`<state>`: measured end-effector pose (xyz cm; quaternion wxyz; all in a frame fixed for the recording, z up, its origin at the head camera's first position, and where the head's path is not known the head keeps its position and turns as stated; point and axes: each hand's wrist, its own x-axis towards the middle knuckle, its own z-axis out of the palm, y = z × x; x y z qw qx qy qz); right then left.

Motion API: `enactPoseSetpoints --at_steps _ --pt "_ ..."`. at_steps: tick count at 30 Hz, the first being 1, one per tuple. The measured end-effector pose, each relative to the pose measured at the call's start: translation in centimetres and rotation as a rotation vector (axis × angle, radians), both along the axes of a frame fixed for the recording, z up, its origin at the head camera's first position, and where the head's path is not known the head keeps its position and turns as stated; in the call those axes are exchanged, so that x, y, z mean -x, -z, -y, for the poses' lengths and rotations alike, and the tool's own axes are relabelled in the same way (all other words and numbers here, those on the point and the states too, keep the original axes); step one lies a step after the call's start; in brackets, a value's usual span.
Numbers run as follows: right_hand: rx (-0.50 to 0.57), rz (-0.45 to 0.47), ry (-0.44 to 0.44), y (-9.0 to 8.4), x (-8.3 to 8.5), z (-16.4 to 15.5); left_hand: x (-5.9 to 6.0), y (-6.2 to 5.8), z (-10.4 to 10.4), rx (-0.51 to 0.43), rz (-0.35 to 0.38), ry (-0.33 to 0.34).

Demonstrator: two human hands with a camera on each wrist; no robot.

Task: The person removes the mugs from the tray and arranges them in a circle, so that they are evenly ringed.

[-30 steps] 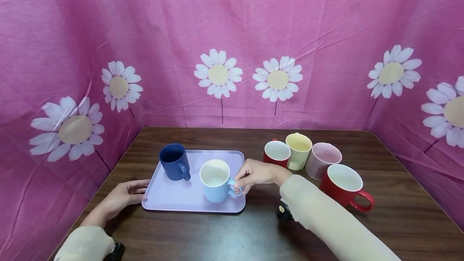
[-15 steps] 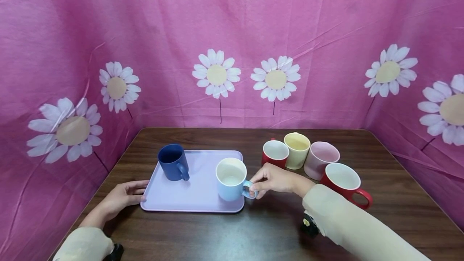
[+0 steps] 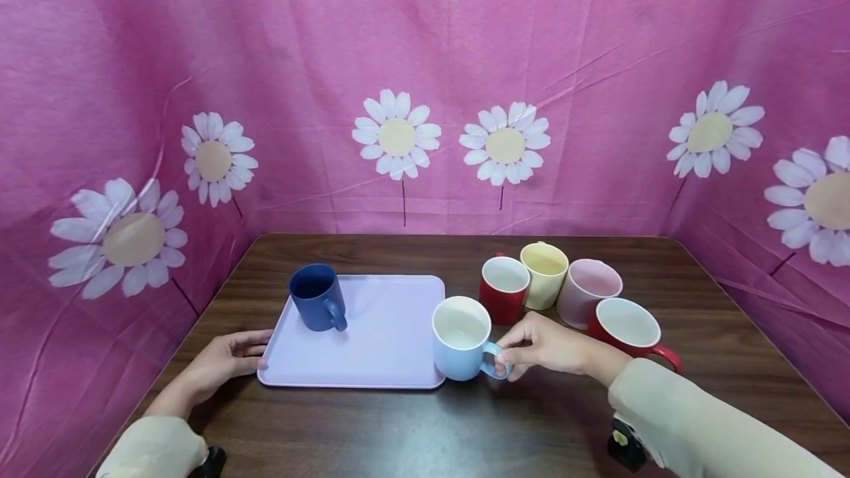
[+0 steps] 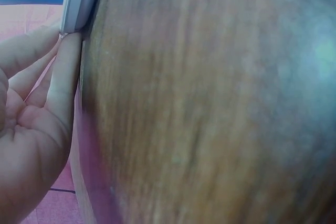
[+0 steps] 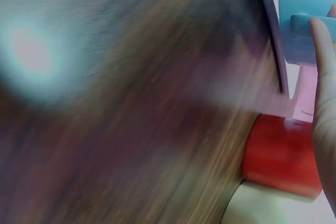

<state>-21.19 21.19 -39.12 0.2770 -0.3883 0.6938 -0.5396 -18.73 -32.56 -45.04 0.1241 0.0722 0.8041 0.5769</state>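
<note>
You are pinching the light blue mug (image 3: 461,338) by its handle with your right hand (image 3: 547,345), carrying it past the tray's (image 3: 372,371) right edge. Your left hand (image 3: 222,360), fingers straight, is steadying the tray's left edge. Next, lower the mug gently beside the red mug (image 3: 505,288).

Light blue mug (image 3: 461,338), white inside, looks empty, sitting upright. It's right at the tray's (image 3: 372,367) near right corner, overlapping the right rim; can't tell if it's lifted or resting there. Handle points away from the tray. The tray is a flat lilac rectangle with rounded corners.
</note>
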Motion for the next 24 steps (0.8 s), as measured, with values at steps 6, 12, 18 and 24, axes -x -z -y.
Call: enactPoseSetpoints --at_steps 6,12,18,24 --pt "0.028 0.021 -0.002 0.2 -1.0 -1.8 0.0 -0.1 -0.1 0.010 0.001 -0.006" --pt "0.059 0.014 0.015 0.5 -2.0 -3.9 0.0 -0.2 -0.1 0.016 0.004 -0.005" --pt "0.083 0.003 0.026 0.8 -2.9 -5.9 0.1 -0.2 -0.1 0.038 0.014 -0.021" --pt "0.096 0.005 0.046 1.2 -3.6 -7.6 -0.1 -0.2 -0.1 0.037 0.013 -0.023"
